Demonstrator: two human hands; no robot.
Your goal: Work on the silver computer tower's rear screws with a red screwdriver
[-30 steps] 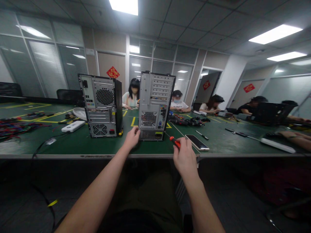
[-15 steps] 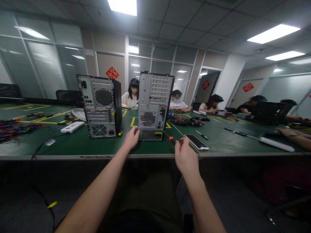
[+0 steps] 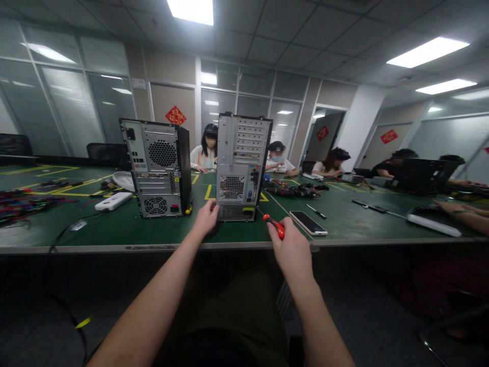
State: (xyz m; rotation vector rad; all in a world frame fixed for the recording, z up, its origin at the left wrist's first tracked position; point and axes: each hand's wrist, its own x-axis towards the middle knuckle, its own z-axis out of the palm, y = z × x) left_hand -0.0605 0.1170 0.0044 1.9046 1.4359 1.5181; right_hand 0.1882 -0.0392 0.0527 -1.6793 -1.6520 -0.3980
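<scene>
Two computer towers stand upright with their backs toward me. At the lower left edge of the right-hand computer tower point(image 3: 227, 158), my left hand point(image 3: 207, 218) is closed against the case, its far fingers partly hidden. My right hand point(image 3: 293, 250) grips a red and black screwdriver point(image 3: 280, 231). The thin shaft points up and left to the tower's lower right edge; whether the tip touches a screw is too small to tell. To the left stands the second computer tower point(image 3: 155, 176), apart from both hands.
A phone point(image 3: 307, 223) lies right of my right hand, with a pen point(image 3: 316, 211) beyond it. Bundled cables point(image 3: 296, 188) sit behind. On the left are a white power strip point(image 3: 113, 201) and a heap of coloured wires point(image 3: 28, 204). Several people sit around the green table point(image 3: 153, 235).
My right hand has shifted its hold on the screwdriver, and more of the red handle now shows. My left hand and both towers stay in place.
</scene>
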